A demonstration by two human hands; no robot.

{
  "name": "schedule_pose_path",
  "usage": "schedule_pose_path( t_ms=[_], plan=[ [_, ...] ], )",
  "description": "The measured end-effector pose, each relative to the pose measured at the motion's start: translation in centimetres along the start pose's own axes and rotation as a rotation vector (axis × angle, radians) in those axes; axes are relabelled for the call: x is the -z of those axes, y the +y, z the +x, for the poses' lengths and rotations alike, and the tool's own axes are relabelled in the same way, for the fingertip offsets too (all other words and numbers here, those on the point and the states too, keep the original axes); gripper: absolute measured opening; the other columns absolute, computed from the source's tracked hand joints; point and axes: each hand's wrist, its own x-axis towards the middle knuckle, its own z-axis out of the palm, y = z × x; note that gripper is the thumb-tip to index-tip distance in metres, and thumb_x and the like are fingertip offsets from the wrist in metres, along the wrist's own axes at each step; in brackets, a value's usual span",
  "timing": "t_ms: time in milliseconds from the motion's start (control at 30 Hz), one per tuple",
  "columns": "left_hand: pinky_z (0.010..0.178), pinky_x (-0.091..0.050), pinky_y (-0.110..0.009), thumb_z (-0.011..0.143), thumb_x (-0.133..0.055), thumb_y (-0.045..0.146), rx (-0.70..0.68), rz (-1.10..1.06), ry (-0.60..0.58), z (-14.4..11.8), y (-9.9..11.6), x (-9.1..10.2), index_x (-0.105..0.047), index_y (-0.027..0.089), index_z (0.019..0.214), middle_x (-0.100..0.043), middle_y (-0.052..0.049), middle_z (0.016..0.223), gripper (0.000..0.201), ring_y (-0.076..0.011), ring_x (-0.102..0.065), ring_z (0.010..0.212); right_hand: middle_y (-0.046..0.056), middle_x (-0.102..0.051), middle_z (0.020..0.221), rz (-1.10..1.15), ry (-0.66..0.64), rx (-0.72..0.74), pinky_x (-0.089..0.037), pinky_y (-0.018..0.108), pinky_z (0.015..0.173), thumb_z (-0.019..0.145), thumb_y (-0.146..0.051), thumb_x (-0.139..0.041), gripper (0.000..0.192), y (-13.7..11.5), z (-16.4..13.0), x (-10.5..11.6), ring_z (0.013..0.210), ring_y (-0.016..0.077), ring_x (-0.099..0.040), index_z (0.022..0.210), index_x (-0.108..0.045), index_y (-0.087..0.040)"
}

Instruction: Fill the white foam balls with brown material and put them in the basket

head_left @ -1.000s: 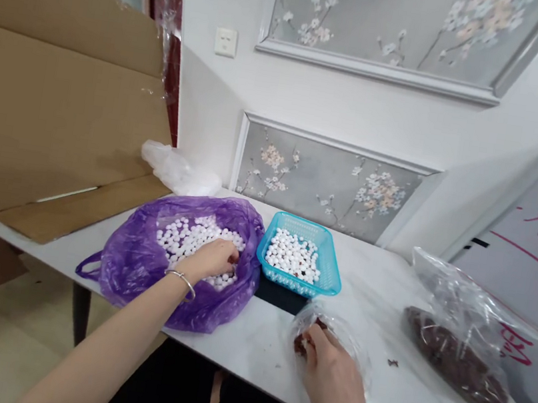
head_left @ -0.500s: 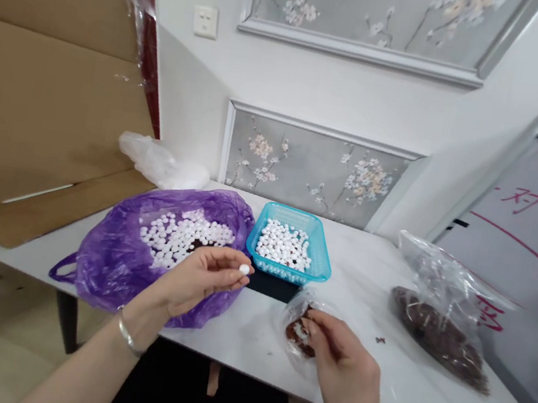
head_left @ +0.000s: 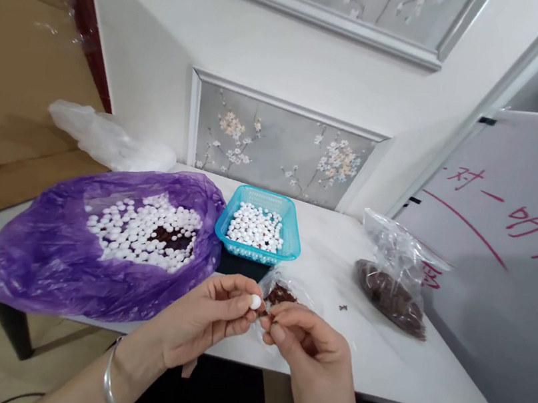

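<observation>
Between thumb and fingertips, my left hand (head_left: 204, 316) pinches a small white ball (head_left: 255, 302). Close beside it, my right hand (head_left: 320, 364) is closed in a pinch, its fingertips almost at the ball; what lies in them is too small to make out. Just behind the fingers is a small open clear bag with reddish-brown bits (head_left: 281, 293), partly covered by the right hand. To the left spreads a purple plastic bag (head_left: 56, 271) with many white balls and a dark brown patch. A blue basket (head_left: 291, 245) behind my hands holds more white balls.
A clear bag of brown material (head_left: 388, 303) lies at the table's right. A small dark bit (head_left: 343, 307) rests nearby on the white table (head_left: 424, 379). A cardboard box (head_left: 20, 70) and crumpled clear plastic (head_left: 111, 141) stand left; a whiteboard (head_left: 521, 172) with red writing is right.
My right hand has come away from the small clear bag and moved left to meet the white ball in my left hand. The view has shifted to the right.
</observation>
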Motion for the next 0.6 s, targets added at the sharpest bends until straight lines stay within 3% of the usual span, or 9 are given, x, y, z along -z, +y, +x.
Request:
schedule_pose_path(
  t_ms=[200, 600],
  plan=[
    [0.068, -0.050, -0.019, 0.075, -0.081, 0.022, -0.073, 0.077, -0.085, 0.0, -0.2, -0.5, -0.076, 0.015, 0.082, -0.071, -0.002, 0.071, 0.011, -0.0111, -0.067, 0.068, -0.002, -0.066, 0.081, 0.042, 0.006, 0.019, -0.053, 0.023, 0.070, 0.081, -0.016, -0.075, 0.009, 0.1, 0.0, -0.6, 0.071, 0.0108, -0.063, 0.079, -0.076, -0.025],
    [0.065, -0.041, -0.018, 0.069, -0.085, 0.025, -0.114, 0.142, -0.005, -0.5, -0.3, -0.4, -0.079, 0.016, 0.078, -0.065, 0.001, 0.068, 0.013, -0.0070, -0.053, 0.064, -0.002, -0.067, 0.065, -0.011, 0.138, -0.095, -0.051, 0.021, 0.067, 0.071, -0.025, -0.082, 0.006, -1.1, -0.4, -2.6, 0.067, 0.0119, -0.061, 0.071, -0.076, -0.023]
  ],
)
